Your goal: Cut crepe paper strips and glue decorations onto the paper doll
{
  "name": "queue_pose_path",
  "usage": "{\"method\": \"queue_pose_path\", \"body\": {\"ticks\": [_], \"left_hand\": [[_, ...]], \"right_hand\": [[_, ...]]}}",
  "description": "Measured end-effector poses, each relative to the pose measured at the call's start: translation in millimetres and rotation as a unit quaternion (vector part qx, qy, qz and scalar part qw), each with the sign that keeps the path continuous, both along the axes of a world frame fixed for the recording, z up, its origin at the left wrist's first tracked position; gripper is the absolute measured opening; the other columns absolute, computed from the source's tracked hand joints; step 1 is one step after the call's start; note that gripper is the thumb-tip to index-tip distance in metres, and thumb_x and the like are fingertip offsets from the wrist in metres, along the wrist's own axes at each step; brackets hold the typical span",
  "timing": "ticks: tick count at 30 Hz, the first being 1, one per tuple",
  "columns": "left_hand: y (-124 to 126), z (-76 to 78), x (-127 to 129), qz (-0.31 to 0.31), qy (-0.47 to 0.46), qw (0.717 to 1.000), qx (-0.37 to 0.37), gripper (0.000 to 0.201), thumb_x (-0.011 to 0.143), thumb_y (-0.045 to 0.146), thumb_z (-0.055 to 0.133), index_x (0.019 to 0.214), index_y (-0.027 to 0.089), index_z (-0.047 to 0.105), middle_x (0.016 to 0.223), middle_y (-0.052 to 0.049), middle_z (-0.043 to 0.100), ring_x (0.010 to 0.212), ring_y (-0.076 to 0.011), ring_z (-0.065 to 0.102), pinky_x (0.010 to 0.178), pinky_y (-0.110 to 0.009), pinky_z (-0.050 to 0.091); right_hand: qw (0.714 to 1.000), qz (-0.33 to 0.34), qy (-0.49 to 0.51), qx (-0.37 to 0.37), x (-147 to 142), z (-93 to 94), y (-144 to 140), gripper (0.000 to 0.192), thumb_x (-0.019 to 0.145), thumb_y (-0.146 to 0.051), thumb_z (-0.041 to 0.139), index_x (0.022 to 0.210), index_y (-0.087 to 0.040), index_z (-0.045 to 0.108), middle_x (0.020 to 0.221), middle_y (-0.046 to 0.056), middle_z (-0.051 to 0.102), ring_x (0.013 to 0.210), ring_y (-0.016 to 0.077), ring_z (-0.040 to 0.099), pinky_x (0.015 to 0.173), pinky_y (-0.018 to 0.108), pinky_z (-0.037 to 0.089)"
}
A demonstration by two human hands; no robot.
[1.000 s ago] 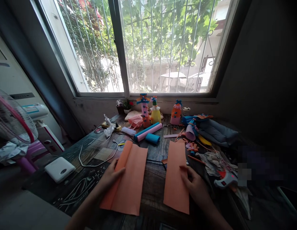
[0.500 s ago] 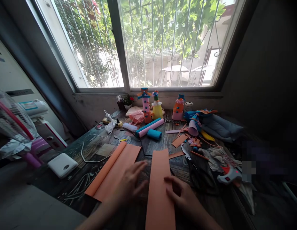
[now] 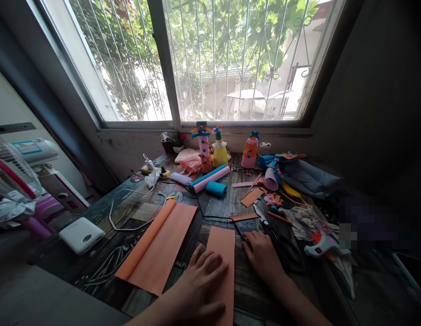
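Observation:
A long strip of orange crepe paper (image 3: pixel 222 242) lies on the dark wooden table in front of me. My left hand (image 3: pixel 206 280) rests on it with the fingers spread, covering part of its left side. To the right of the strip, my right hand (image 3: pixel 263 253) lies low on the table, fingers lightly bent, at the end of a black cord (image 3: pixel 213 217); nothing shows in its grasp. A partly rolled orange crepe paper sheet (image 3: pixel 162 249) is left of my left hand. Beyond my right hand are scissors (image 3: pixel 261 215) and a small orange paper piece (image 3: pixel 244 217).
Blue and pink paper rolls (image 3: pixel 212 179) lie mid-table, with decorated paper-covered bottles (image 3: pixel 220 151) behind. Paper scraps (image 3: pixel 273 199), a rag (image 3: pixel 297 219) and a grey glue gun (image 3: pixel 324 244) are at right. A white box (image 3: pixel 81 235) and cables stand left, near a fan (image 3: pixel 13 167).
My left hand has come down onto the orange strip. My right hand has let go of the strip and moved right and forward onto the table. The strip now lies flatter and closer to me.

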State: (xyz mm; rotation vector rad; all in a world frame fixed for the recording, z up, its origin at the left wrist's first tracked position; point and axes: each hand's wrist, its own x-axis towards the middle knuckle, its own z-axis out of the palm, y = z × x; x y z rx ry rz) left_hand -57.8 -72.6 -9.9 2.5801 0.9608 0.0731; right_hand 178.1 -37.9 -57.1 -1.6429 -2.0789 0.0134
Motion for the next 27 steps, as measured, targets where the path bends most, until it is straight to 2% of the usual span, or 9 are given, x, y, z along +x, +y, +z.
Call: {"method": "queue_pose_path", "body": {"ticks": [2,6,11,16,21,24,27], "left_hand": [[6.4,-2.5,4.1,-0.002,-0.006,1.0,0.011,0.07,0.077,0.053,0.056,0.138,0.029,0.032,0.143,-0.01,0.035,0.133,-0.0345,0.026,0.109,-0.059,0.007],[25.2,-8.9,17.7,-0.039,-0.017,0.999,0.007,0.076,0.079,0.055,0.052,0.143,0.026,0.021,0.148,-0.011,0.021,0.134,-0.0354,0.022,0.109,-0.057,0.012],[51.2,-13.7,42.0,-0.038,-0.03,0.998,0.032,0.074,0.082,0.064,0.039,0.142,0.023,0.024,0.148,-0.012,0.023,0.135,-0.0317,0.02,0.11,-0.055,0.011],[74.1,-16.6,54.3,-0.042,-0.018,0.998,0.05,0.077,0.08,0.065,0.041,0.141,0.02,0.027,0.146,-0.014,0.026,0.135,-0.0326,0.019,0.109,-0.055,0.012],[81.3,-1.1,47.6,-0.016,-0.022,0.997,0.078,0.066,0.084,0.053,0.045,0.139,0.02,0.029,0.144,-0.012,0.033,0.133,-0.03,0.026,0.109,-0.054,0.016],[90.4,12.4,39.4,0.035,-0.028,0.99,0.131,0.055,0.083,0.037,0.054,0.134,0.021,0.038,0.137,-0.008,0.044,0.126,-0.0264,0.037,0.107,-0.046,0.027],[114.6,20.6,28.1,0.104,-0.035,0.979,0.172,0.043,0.085,0.03,0.052,0.126,0.019,0.047,0.13,-0.007,0.051,0.119,-0.0227,0.045,0.102,-0.037,0.035]], "right_hand": [[1.0,-0.007,-0.023,0.012,-0.1,1.4,8.3,0.02,0.083,-0.01,0.047,0.083,-0.018,0.065,0.076,0.008,0.065,0.076,0.0269,0.057,0.069,0.036,0.039],[0.997,-0.032,-0.058,0.033,9.7,3.3,26.5,0.024,0.083,-0.005,0.044,0.077,-0.018,0.064,0.075,0.009,0.064,0.076,0.0274,0.057,0.069,0.036,0.036],[0.995,-0.058,-0.071,0.044,24.4,7.4,44.4,0.026,0.084,-0.005,0.042,0.077,-0.016,0.064,0.075,0.013,0.065,0.077,0.0298,0.055,0.068,0.038,0.035],[0.998,-0.037,-0.034,0.049,20.9,15.3,30.5,0.021,0.087,-0.014,0.045,0.08,-0.017,0.064,0.083,0.012,0.064,0.081,0.0286,0.056,0.07,0.038,0.038],[0.999,0.036,0.017,0.034,10.0,21.2,-0.8,0.023,0.089,-0.013,0.044,0.082,-0.019,0.064,0.084,0.006,0.067,0.076,0.0211,0.059,0.071,0.033,0.043],[0.995,0.075,0.055,0.017,4.6,22.4,-10.6,0.028,0.088,-0.011,0.04,0.085,-0.02,0.066,0.083,0.005,0.069,0.075,0.0201,0.062,0.069,0.031,0.047],[0.988,0.083,0.127,-0.002,0.9,20.2,-17.1,0.028,0.089,-0.017,0.039,0.086,-0.02,0.067,0.082,0.007,0.072,0.074,0.0219,0.066,0.066,0.031,0.051]]}}
